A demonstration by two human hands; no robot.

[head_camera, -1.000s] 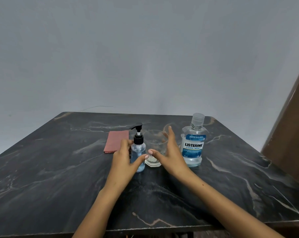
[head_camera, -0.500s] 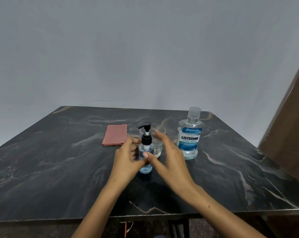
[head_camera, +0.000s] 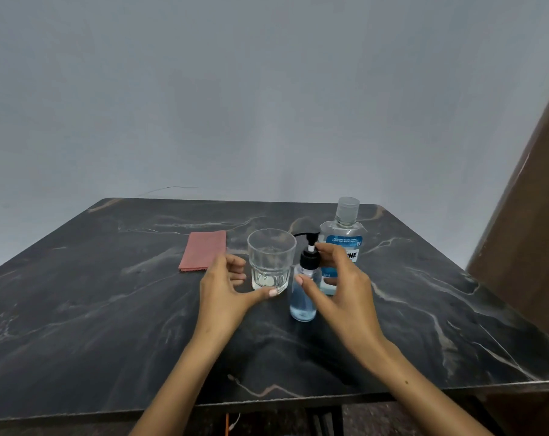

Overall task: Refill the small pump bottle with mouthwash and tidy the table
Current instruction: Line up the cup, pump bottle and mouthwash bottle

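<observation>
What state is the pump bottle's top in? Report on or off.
On. The black pump head sits screwed onto the small pump bottle, which stands upright on the table.

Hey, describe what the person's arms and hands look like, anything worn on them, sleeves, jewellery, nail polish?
Both forearms are bare as far as the picture shows: no sleeves, watch or bracelets. The left hand and right hand show no rings or gloves. The thumbnails visible on each hand look pale, possibly lightly painted. A small dark spot, probably a mole, sits on the right forearm. No cables or markings.

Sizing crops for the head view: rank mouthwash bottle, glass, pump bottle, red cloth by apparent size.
1. mouthwash bottle, partly hidden by the right hand
2. pump bottle, nearer the camera, so unsure
3-4. glass and red cloth look alike
</observation>
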